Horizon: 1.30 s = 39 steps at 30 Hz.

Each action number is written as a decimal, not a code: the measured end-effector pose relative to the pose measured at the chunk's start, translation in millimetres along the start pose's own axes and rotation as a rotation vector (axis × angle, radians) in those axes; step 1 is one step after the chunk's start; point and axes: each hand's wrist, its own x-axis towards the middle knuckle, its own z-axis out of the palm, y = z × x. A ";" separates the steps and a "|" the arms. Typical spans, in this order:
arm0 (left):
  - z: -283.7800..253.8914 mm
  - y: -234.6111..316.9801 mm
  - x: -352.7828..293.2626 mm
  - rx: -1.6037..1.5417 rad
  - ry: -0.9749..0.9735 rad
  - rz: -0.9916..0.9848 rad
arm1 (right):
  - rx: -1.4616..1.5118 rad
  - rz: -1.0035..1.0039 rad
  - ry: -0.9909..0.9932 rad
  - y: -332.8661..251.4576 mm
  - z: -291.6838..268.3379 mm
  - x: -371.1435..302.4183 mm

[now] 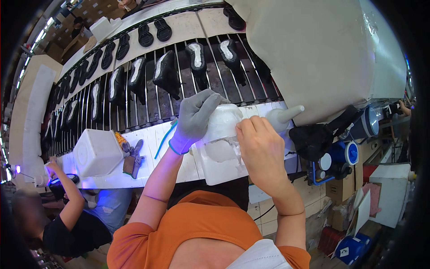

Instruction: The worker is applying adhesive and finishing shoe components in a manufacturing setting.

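My left hand (192,119), in a grey glove with a light cuff, grips the upper left side of a whitish translucent plastic container (222,122). The fingers of my bare right hand (263,157) are pinched together at the container's right edge; what lies between them is hidden. Below the container is a white block-like piece (220,172) with a patchy grey area on its face, close to the table's near edge. Just beyond my right hand lies a pale squeeze bottle (278,119) with its nozzle pointing right.
Past the white worktable (156,172), a roller conveyor carries several black shoe uppers (196,58) with white-coated bottoms. Black soles (163,29) line the far shelf. A white square tub (96,152) and a crumpled glove (133,154) lie left. A co-worker (74,219) sits at the left.
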 end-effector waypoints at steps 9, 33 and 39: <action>2.5 -6.4 2.1 -0.047 -0.010 0.037 | 0.298 0.037 0.133 22.2 17.3 4.0; 7.8 4.0 2.5 -0.036 -0.032 -0.002 | 0.935 0.311 -0.193 59.3 18.0 18.5; 10.1 7.1 2.3 -0.037 -0.029 -0.022 | 0.908 0.255 -0.174 59.0 14.1 14.9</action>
